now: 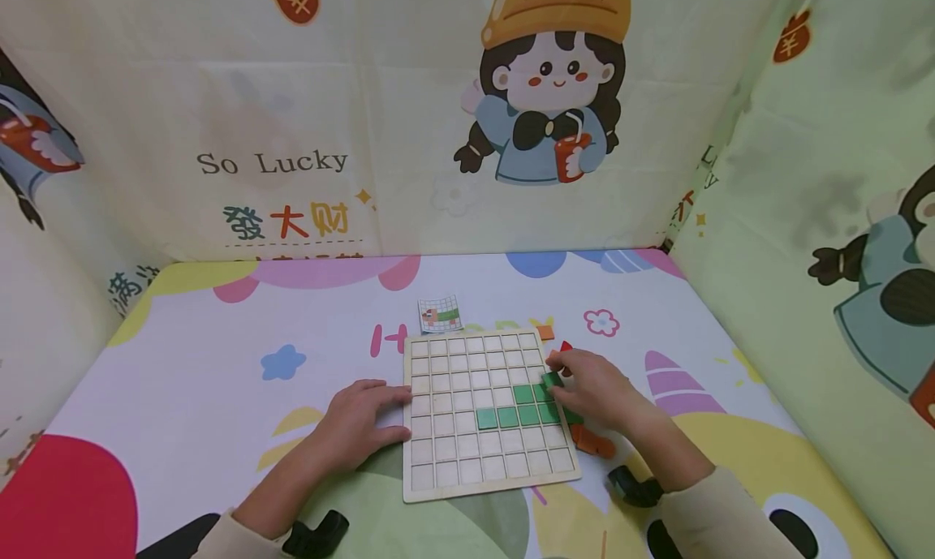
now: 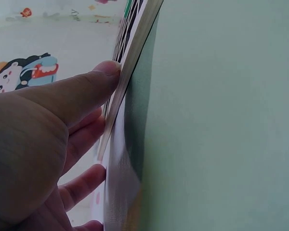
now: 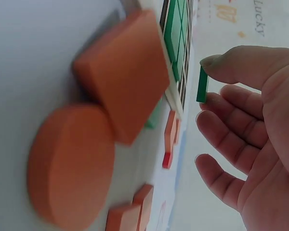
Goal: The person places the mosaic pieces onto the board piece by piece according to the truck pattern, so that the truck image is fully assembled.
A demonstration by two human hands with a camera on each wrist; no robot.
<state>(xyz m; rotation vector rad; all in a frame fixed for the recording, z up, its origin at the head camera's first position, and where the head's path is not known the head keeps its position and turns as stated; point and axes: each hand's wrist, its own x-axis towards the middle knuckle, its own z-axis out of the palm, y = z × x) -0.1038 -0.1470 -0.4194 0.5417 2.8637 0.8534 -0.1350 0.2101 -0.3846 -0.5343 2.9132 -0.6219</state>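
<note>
A square wooden grid board [image 1: 491, 488] lies on the patterned tabletop. My left hand [image 1: 358, 425] rests at its left edge, with the thumb [image 2: 94, 84] and fairly straight fingers touching the rim. Between thumb and fingertip, my right hand [image 1: 599, 389] pinches a small green tile [image 3: 202, 85], raised over the board's right side. Several green tiles [image 1: 507, 417] fill cells in two rows at the board's right half. Another green tile [image 1: 573, 417] lies just beyond the right edge, partly hidden.
A small picture card [image 1: 440, 320] with a coloured grid drawing stands behind the board. Orange pieces [image 1: 595, 443] lie right of the board, one of them rounded. An orange square [image 1: 545, 332] and a red piece [image 1: 566, 346] sit near its far right corner. Printed cloth walls [image 1: 409, 121] surround the table.
</note>
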